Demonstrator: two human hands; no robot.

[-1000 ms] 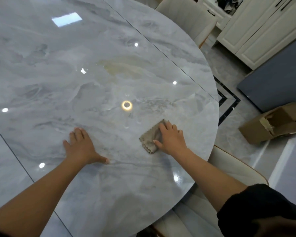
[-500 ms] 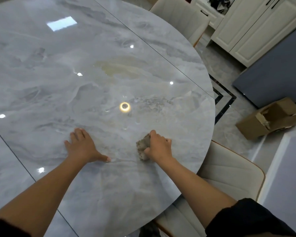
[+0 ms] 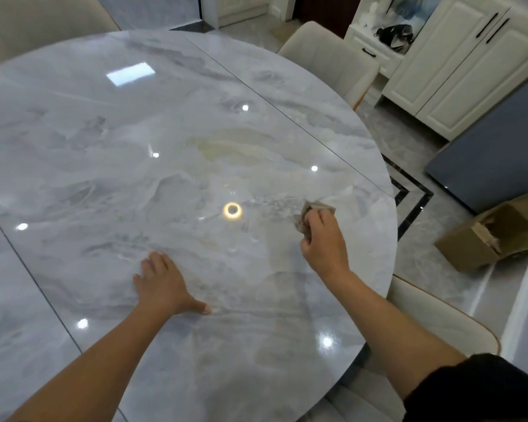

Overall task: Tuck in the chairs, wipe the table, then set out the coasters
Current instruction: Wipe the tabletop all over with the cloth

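Gripping the bunched cloth (image 3: 310, 208) at right centre of the frame, the right hand (image 3: 323, 243) sits near the right rim of the table (image 3: 119, 178), most marble lying upper left, while the left hand (image 3: 162, 284) presses flat, fingers spread.

The left grip (image 3: 165, 284) is laid flat on the desk (image 3: 104, 147), near the person's edge and left of centre. The right grip (image 3: 322, 242) is placed farther out and to the right, close to the desk's right rim. The cloth (image 3: 307, 213) is bunched in its curled fingers and pressed onto the desk. The two grips are kept well apart. One chair (image 3: 433, 321) is tucked under the right rim, beside the right forearm. A second chair (image 3: 326, 59) is set at the far right rim, and a third chair (image 3: 28, 22) is seen beyond the far left edge. A cardboard box (image 3: 485, 239) is left on the floor (image 3: 409, 263) right of the desk, with cabinets (image 3: 457, 65) stood behind it.
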